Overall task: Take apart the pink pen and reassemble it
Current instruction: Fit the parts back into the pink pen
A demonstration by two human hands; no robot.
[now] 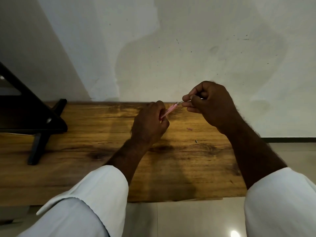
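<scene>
Grips the pink pen barrel [170, 109] in the left hand [148, 122], in the middle of the frame, just above the table [85, 168]. Fingers curled tight round the low end, with only the top part poking out. Points up and to the right, straight at the right hand [208, 103]. Pinches a thin refill [180, 102] in that right hand, thumb and fingers [187, 97] closed on it, the other fingers curled under.

Long and thin, both of them, slanting from lower left to upper right, almost in one line. Touches the open mouth of the barrel with the refill's near end, or sits just inside; too small and blurry to tell which. Cannot tell either whether going in or coming out.

Down on the table, to the right of the left hand: one little pink piece [189, 128], and lower down one tiny dark piece [196, 141], maybe a spring. Both loose, well apart from the fingers, nearer the right arm than the left. Looks like a pen in bits, so likely somewhere in the middle of the job.

For the coming move: all about that one slanted line. Needs the refill kept straight with the barrel, the right hand sliding along the slant, the left hand holding firm. Could bend or jam the thin refill if tipped off that line.

At the left edge of the frame, a black stand [34, 120] on the table. Behind it all, a white wall [171, 48].
</scene>
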